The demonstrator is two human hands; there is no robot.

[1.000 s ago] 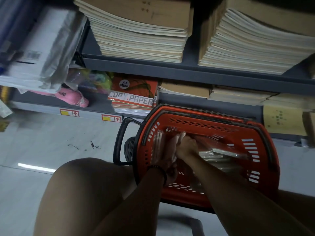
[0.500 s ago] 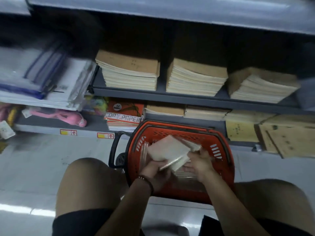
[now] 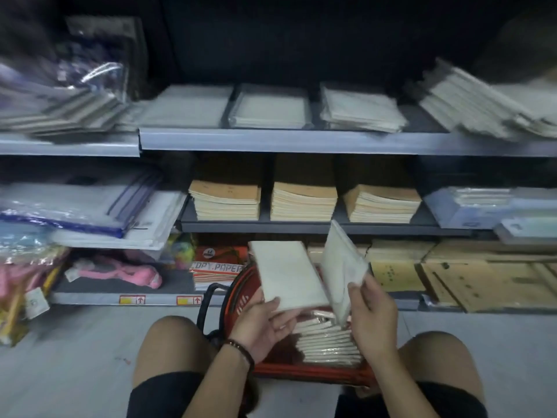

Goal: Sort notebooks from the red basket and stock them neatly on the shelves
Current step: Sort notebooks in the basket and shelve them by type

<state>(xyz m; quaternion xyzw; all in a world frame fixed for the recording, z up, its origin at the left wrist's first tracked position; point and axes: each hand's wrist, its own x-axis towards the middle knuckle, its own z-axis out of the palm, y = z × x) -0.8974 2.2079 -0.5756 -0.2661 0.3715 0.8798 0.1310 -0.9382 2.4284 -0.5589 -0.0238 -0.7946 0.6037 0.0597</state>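
Task judged partly done: white packs lie on the upper shelf (image 3: pixel 301 140) at 12 o'clock, while a stack of notebooks (image 3: pixel 328 342) lies unstocked in the red basket (image 3: pixel 238 297) at 6 o'clock. Two items are held just above the basket. The left hand (image 3: pixel 265 321) grips a flat notebook (image 3: pixel 289 273), thumb on top and fingers beneath; it lies cover up, its long axis running 5 to 11 o'clock. The right hand (image 3: pixel 373 324) pinches a wrapped pack (image 3: pixel 343 267) by its lower corner; the pack stands on edge, pointing to 12.

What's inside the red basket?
A stack of white notebooks lies in the basket. The left hand, right hand and the held notebooks cover the rest, so the bottom is hidden.
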